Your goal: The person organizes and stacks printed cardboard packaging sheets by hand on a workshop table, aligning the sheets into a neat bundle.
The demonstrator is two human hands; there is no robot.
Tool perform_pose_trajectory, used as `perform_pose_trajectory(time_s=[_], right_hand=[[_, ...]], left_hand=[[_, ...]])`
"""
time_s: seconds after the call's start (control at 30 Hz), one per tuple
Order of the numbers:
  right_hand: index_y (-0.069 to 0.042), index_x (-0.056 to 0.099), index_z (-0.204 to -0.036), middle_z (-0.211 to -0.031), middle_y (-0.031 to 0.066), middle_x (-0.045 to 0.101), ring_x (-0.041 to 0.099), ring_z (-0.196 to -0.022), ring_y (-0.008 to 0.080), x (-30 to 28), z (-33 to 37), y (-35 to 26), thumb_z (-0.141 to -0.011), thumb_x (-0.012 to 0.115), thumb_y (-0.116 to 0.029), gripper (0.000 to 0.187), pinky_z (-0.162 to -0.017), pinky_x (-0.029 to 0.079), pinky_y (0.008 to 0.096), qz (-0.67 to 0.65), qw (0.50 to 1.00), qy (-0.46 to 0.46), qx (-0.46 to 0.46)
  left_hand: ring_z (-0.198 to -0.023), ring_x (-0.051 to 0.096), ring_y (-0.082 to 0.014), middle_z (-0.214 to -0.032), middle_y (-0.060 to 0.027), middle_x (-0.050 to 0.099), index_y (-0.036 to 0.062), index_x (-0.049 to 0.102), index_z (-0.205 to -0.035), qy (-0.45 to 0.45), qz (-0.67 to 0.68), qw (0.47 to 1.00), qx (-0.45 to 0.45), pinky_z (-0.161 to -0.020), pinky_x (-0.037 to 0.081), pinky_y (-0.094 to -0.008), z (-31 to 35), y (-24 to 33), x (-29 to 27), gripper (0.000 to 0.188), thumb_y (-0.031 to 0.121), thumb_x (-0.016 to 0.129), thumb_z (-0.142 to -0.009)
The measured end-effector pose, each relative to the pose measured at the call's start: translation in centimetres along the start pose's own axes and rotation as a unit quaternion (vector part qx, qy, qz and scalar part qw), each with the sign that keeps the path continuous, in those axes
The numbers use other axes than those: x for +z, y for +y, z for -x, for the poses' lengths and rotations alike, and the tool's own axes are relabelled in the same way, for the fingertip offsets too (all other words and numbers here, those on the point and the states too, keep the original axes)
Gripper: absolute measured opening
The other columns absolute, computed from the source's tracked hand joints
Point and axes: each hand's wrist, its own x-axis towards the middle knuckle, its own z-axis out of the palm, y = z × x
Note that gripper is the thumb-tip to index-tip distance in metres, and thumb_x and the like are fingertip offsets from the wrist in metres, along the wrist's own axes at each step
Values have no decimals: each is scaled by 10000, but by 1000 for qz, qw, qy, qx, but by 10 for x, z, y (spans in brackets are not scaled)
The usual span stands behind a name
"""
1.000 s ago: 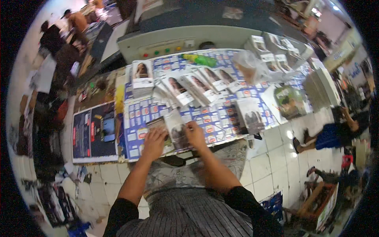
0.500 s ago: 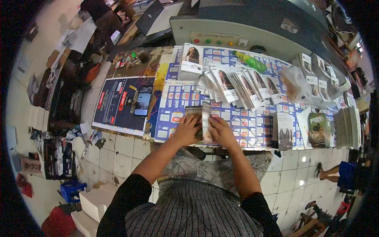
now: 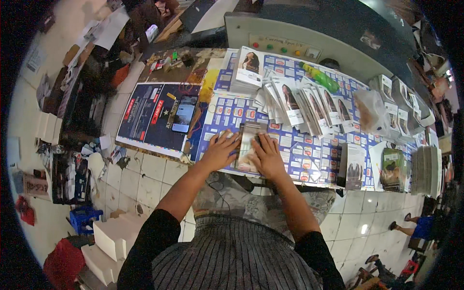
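A printed carton piece (image 3: 247,149), brownish-grey and pale, lies flat near the table's front edge between my hands. My left hand (image 3: 221,150) rests palm down along its left side, fingers stretched out and apart. Over its right side my right hand (image 3: 267,155) presses down with spread fingers. Beyond them lies a fanned heap of white cartons (image 3: 291,104) with a woman's picture on them. A neat stack of the same white cartons (image 3: 249,70) stands at its left.
A phone (image 3: 184,118) lies on dark printed sheets (image 3: 145,113) at the left. Rightward are a green bottle (image 3: 321,77), a clear plastic bag (image 3: 371,112), a grey-white carton stack (image 3: 355,166), green cartons (image 3: 394,169) and a tall stack (image 3: 425,170). A machine panel (image 3: 285,41) bounds the back.
The carton piece's raised pale panel has gone down, and the piece now lies flat. My fingers have spread out over and beside it. The view has shifted slightly.
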Motion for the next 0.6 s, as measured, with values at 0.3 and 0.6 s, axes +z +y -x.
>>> perform_pose_trajectory(time_s=[0.3,0.6], right_hand=[[-111,525,-1409,-1561,180,347,256,-1480,359,9,-8,-9,-850,660,-561,730,-1164,216,613,43,999,-24,-12],[-135,533,-1410,-1571,175,341,240,-1491,347,6,-8,-11,-838,659,-578,734,-1162,174,639,65,997,-37,-30]], left_hand=[[-1496,233,-330,-1613,-91,304,81,458,-1444,-5,-86,996,22,-1158,184,-554,0,-8,4,597,388,572,-945],[-1517,174,-328,-1636,-122,239,63,271,-1549,-93,-3,996,13,-1174,158,-563,-4,-6,-16,940,572,652,-857]])
